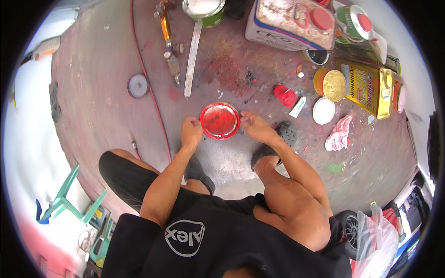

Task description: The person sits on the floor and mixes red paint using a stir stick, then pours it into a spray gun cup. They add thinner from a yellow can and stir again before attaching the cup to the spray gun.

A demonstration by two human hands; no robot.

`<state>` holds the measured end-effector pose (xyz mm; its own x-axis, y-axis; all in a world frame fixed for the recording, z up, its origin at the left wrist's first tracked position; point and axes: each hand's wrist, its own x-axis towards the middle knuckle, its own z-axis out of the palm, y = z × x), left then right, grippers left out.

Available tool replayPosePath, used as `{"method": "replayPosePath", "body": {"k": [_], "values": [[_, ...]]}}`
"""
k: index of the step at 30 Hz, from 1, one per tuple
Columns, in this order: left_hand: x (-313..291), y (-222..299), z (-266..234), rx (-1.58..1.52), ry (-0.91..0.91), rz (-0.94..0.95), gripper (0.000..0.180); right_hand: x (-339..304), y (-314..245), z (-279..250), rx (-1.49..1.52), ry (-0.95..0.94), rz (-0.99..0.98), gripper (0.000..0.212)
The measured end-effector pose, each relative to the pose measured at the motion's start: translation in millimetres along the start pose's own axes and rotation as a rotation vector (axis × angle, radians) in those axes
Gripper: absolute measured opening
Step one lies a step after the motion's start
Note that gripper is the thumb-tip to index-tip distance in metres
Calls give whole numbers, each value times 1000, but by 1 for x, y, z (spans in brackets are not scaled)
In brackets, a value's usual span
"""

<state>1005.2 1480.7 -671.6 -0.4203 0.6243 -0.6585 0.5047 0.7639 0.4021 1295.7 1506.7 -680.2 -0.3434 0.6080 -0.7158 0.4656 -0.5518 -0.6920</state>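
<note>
A round can [219,120] full of red paint, its rim smeared red, stands on the stained concrete floor in front of my squatting legs. My left hand [191,132] is closed against the can's left side. On the right side, my right hand [254,127] presses its fingers to the rim. Both hands touch the can from opposite sides. Whether either hand holds a small tool is hidden.
A spray gun [168,41] on a red hose [147,78] and a flat metal stick [192,58] lie beyond. Cans, lids [323,111], a yellow thinner tin [368,88], a red cap [285,95], a stained rag [338,134] and a large jug [292,23] crowd the right.
</note>
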Motion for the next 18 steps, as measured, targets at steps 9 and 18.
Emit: {"method": "replayPosePath", "body": {"k": [9,18], "values": [[-6,19,-66,-389,-539,-50,26,-7,-13,-21,619,-100,281,56],[-40,247,-188,-74,99,1007,13,-40,25,-34,249,10,47,51]]}}
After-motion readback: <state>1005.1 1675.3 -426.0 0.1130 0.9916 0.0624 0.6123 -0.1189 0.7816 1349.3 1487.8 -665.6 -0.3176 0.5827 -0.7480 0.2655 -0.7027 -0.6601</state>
